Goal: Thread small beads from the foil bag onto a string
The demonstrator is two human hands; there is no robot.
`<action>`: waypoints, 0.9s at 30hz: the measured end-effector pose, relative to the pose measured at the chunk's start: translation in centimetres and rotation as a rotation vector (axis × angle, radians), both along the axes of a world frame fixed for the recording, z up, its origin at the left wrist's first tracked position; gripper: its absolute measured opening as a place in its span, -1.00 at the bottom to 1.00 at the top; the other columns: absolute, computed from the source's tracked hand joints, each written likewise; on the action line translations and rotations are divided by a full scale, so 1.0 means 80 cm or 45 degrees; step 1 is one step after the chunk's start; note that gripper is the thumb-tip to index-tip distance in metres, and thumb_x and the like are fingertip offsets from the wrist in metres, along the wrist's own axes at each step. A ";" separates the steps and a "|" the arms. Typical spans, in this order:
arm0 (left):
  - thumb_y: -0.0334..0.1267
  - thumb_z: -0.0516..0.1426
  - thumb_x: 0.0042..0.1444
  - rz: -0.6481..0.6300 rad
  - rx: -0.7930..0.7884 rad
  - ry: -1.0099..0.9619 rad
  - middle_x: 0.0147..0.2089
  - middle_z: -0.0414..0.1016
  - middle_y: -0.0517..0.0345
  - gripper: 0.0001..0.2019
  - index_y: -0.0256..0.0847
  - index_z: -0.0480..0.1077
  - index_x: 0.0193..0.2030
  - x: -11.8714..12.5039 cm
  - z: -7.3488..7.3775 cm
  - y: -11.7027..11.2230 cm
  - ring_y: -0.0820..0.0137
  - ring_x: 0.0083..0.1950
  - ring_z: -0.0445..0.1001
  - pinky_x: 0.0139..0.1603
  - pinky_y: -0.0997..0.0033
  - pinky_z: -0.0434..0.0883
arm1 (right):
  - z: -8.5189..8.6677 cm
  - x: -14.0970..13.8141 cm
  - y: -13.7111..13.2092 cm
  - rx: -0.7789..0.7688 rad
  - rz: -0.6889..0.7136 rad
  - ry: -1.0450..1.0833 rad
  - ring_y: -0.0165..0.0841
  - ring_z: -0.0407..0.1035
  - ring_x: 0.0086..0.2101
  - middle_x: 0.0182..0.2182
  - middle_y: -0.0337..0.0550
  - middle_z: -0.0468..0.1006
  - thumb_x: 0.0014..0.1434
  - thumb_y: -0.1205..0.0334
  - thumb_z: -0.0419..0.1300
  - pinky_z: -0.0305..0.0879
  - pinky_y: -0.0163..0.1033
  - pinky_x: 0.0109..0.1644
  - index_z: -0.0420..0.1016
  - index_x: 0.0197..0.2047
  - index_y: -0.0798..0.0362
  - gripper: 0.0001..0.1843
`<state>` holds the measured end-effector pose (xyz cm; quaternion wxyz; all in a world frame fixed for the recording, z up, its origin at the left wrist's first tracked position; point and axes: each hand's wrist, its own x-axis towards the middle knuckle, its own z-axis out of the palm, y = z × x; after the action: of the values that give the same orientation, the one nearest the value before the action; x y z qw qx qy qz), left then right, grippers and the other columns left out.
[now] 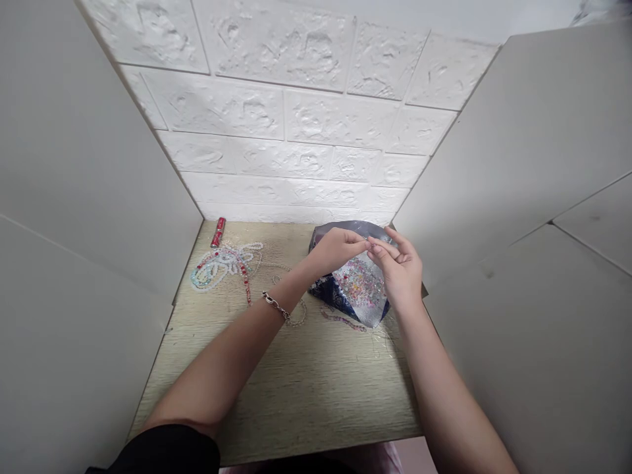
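My left hand (340, 250) and my right hand (401, 266) meet fingertip to fingertip above an opened-out silvery bag (378, 309). Both are pinched closed, and whatever sits between the fingertips is too small to make out. Loose multicoloured beads (358, 283) lie in a heap on the bag's shiny inside, just below the hands. Close to the bag's front edge rests a short pinkish-purple bead strand (345, 320). A pale bead strand (297, 322) curves across the table beneath my left forearm, which hides part of it.
On the left of the wooden table (296, 395) lies a tangle of white, turquoise and red bead strands (217, 270). Behind it are red cylinders (218, 232) resembling batteries. Thin clear thread (382, 343) lies at the right. A white brick-patterned wall and grey side panels enclose the table.
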<state>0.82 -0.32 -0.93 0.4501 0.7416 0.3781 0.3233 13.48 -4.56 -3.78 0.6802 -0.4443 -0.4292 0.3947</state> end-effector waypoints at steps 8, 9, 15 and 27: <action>-0.14 0.01 -0.08 0.000 -0.031 0.008 -0.64 0.05 0.29 -0.74 -0.29 0.32 -0.59 -0.001 0.001 -0.001 0.61 -0.57 -0.01 -0.54 0.50 -0.04 | 0.000 -0.001 -0.002 0.004 -0.030 -0.003 -0.39 0.43 -0.28 -0.34 -0.18 0.54 -0.10 0.31 0.22 0.36 -0.17 -0.10 0.35 -0.16 0.02 -0.64; -0.13 0.01 -0.08 0.001 -0.031 0.009 -0.64 0.05 0.29 -0.74 -0.29 0.32 -0.59 -0.001 0.001 -0.001 0.61 -0.57 -0.01 -0.54 0.50 -0.04 | 0.001 -0.001 -0.002 0.004 -0.033 -0.005 -0.39 0.43 -0.28 -0.34 -0.18 0.53 -0.10 0.30 0.22 0.36 -0.16 -0.10 0.35 -0.16 0.02 -0.64; -0.12 0.02 -0.08 0.009 -0.025 0.016 -0.65 0.05 0.28 -0.73 -0.28 0.31 -0.59 0.000 0.000 0.000 0.60 -0.58 -0.01 -0.54 0.49 -0.05 | 0.000 -0.001 -0.001 0.026 -0.043 -0.033 -0.39 0.43 -0.29 -0.35 -0.18 0.53 -0.10 0.31 0.22 0.38 -0.20 -0.12 0.36 -0.17 0.02 -0.66; -0.12 0.01 -0.06 -0.004 -0.007 0.021 -0.64 0.01 0.29 -0.73 -0.28 0.30 -0.60 -0.001 0.001 0.000 0.60 -0.57 -0.02 -0.54 0.50 -0.04 | 0.000 -0.002 -0.002 0.026 -0.030 -0.034 -0.41 0.42 -0.29 -0.36 -0.21 0.53 -0.09 0.31 0.22 0.37 -0.19 -0.10 0.35 -0.18 0.00 -0.67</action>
<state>0.78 -0.34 -0.88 0.4495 0.7437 0.3814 0.3153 13.33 -4.70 -3.82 0.6835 -0.4476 -0.4370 0.3761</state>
